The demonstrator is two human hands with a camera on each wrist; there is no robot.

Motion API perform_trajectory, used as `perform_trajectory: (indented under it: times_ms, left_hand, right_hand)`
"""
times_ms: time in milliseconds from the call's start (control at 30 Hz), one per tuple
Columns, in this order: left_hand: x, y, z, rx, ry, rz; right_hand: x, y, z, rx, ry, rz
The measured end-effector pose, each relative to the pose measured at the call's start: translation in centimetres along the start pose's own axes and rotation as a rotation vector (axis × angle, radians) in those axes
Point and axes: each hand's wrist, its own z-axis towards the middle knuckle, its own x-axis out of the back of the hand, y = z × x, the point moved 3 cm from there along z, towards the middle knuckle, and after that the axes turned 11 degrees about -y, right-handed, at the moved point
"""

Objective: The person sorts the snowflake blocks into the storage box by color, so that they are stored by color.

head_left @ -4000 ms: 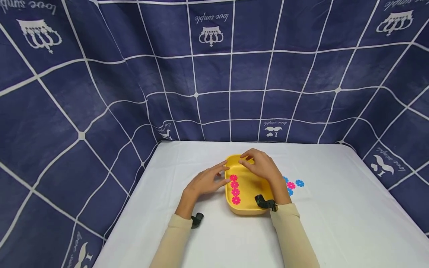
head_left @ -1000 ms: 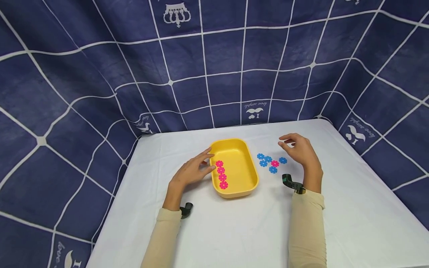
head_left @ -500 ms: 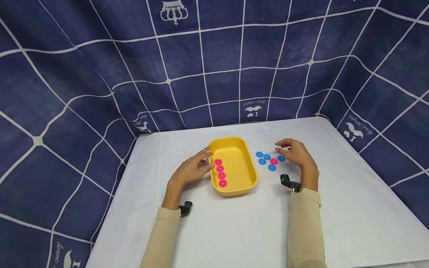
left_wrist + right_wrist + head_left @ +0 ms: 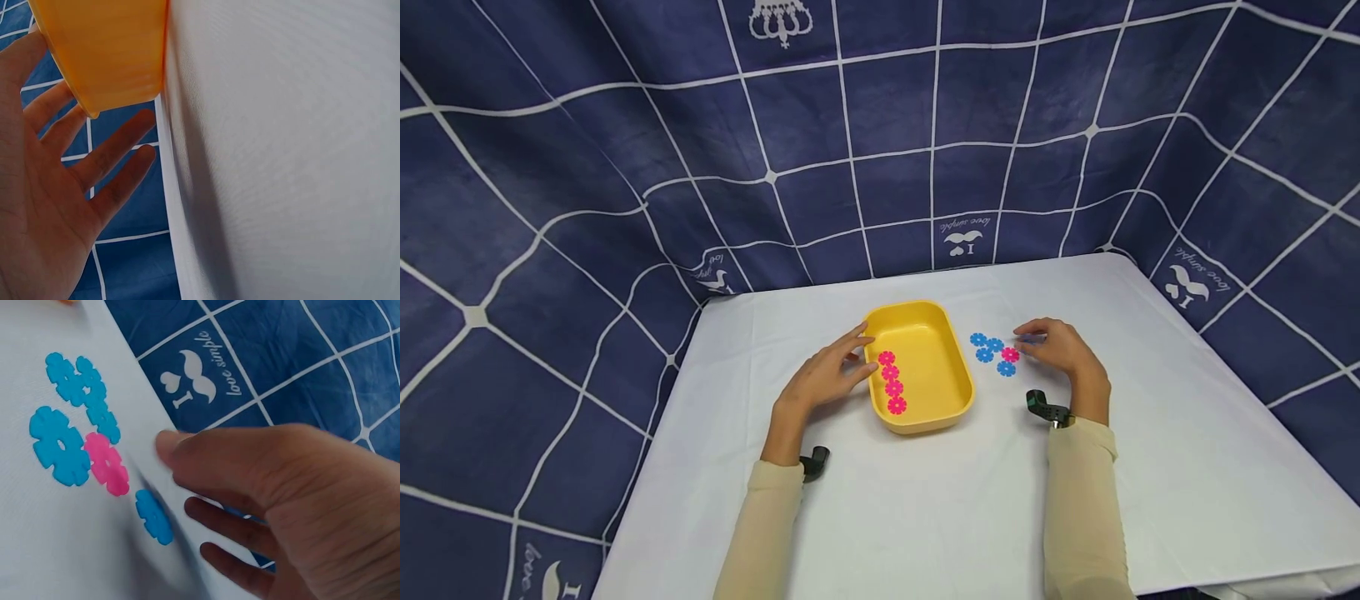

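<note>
A yellow tray (image 4: 934,379) holds several pink notched plastic discs (image 4: 893,388) in a column along its left side. My left hand (image 4: 820,375) is at the tray's left rim, fingers spread and thumb reaching over it. In the left wrist view the fingers (image 4: 119,156) extend loosely beside the tray's wall. To the tray's right, my right hand (image 4: 1063,348) hovers with thumb and fingers apart over a lone blue disc (image 4: 154,517). That disc lies on the table just below the fingertips. Beside it is a pink disc (image 4: 106,464), close to several blue discs (image 4: 60,445).
A white cloth covers the table (image 4: 925,517). Dark blue curtains (image 4: 880,125) with white grid lines stand behind and at both sides. Black wrist cameras (image 4: 1045,408) sit on both forearms.
My right hand has gone from above the tray out to the right, then down to the lone blue disc. The left hand stays at the tray's rim. The head view has shifted.
</note>
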Motion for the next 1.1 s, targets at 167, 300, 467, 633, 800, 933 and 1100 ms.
perform_trajectory:
  times_ms: [167, 300, 467, 633, 800, 933, 1100]
  left_hand:
    - [0.0, -0.1, 0.0, 0.012, -0.004, -0.001]
    - [0.0, -0.1, -0.1, 0.009, 0.0, 0.006]
    - [0.0, 0.0, -0.1, 0.007, 0.0, -0.002]
    - [0.0, 0.0, 0.0, -0.004, 0.003, -0.008]
    - [0.1, 0.0, 0.1, -0.005, 0.001, 0.0]
    - [0.1, 0.0, 0.0, 0.003, -0.005, -0.006]
    - [0.1, 0.1, -0.1, -0.004, -0.003, -0.006]
  right_hand:
    - [-0.6, 0.7, 0.4, -0.011, -0.04, -0.019]
    - [-1.0, 1.0, 0.9, 0.005, -0.035, -0.02]
    - [-1.2, 1.1, 1.4, 0.054, -0.02, -0.044]
    - [-1.5, 1.3, 2.1, 0.058, 0.005, -0.053]
    - [-1.8, 1.6, 2.6, 0.046, 0.051, -0.065]
    - [-2.0, 1.7, 2.8, 0.026, 0.063, -0.073]
    - [-2.2, 1.8, 2.9, 0.024, 0.074, -0.069]
